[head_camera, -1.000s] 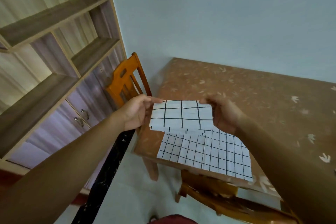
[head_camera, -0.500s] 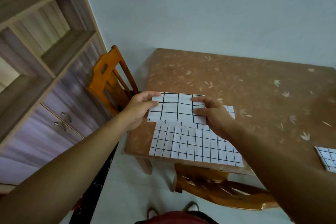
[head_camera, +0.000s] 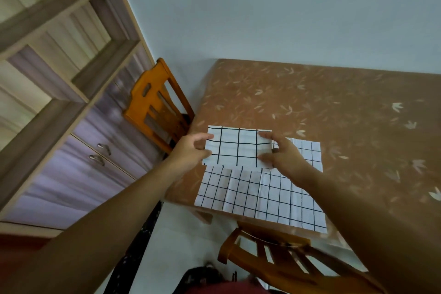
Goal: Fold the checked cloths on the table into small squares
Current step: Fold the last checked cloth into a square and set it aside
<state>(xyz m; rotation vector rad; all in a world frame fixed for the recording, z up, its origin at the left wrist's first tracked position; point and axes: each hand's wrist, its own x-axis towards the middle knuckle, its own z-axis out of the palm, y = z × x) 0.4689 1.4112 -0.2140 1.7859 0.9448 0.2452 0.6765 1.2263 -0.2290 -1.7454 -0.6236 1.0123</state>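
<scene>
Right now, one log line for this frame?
stage: folding | left hand: grips folded cloth left edge | right hand: at its right edge | flat cloth: underneath, unfolded | table

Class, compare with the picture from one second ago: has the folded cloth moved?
Yes. The folded cloth has come down toward the table, now overlapping the spread cloth beneath it.
</scene>
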